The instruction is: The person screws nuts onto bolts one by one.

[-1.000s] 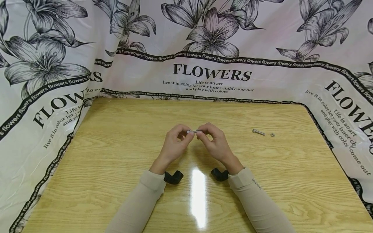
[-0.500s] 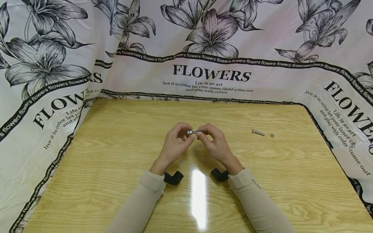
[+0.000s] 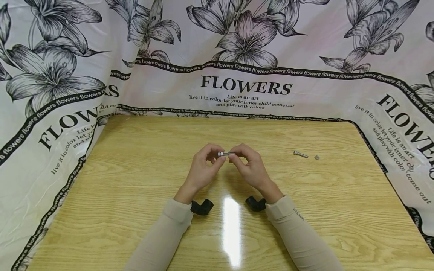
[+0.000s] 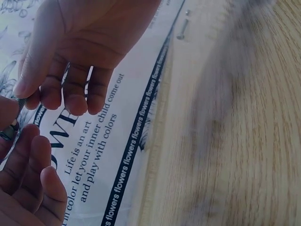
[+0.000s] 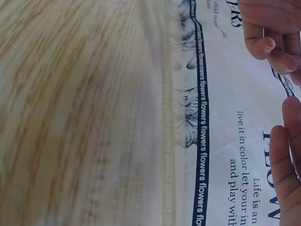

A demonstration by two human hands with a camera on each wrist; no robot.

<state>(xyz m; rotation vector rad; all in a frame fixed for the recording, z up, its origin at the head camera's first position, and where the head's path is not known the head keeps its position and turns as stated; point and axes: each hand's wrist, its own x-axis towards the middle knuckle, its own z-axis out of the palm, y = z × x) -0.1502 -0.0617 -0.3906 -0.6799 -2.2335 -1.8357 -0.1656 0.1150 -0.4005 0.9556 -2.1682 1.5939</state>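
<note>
A small metal bolt (image 3: 226, 154) with a nut (image 3: 222, 154) threaded on close to its head lies level between both hands, above the middle of the table. My left hand (image 3: 203, 167) pinches it at the head-and-nut end with thumb and index finger. At the threaded end, the thumb and index finger of my right hand (image 3: 249, 163) grip the shank. In the left wrist view the nut end shows as a shiny ring (image 4: 8, 132) between left fingertips, and the right hand (image 4: 89, 37) is above it. The right wrist view catches only loosely bent fingers of both hands; the bolt is out of sight there.
To the right on the wooden table (image 3: 135, 169) lie a second bolt (image 3: 300, 154) and a loose nut (image 3: 317, 157). Two black elbow-shaped pieces (image 3: 202, 207) rest near the wrists, one beside each sleeve. Flower-printed cloth (image 3: 244, 90) hangs behind and at both sides.
The left fingertips parted a little half a second ago, baring the nut, and have now closed in on that end again. The right hand keeps its grip almost unmoved.
</note>
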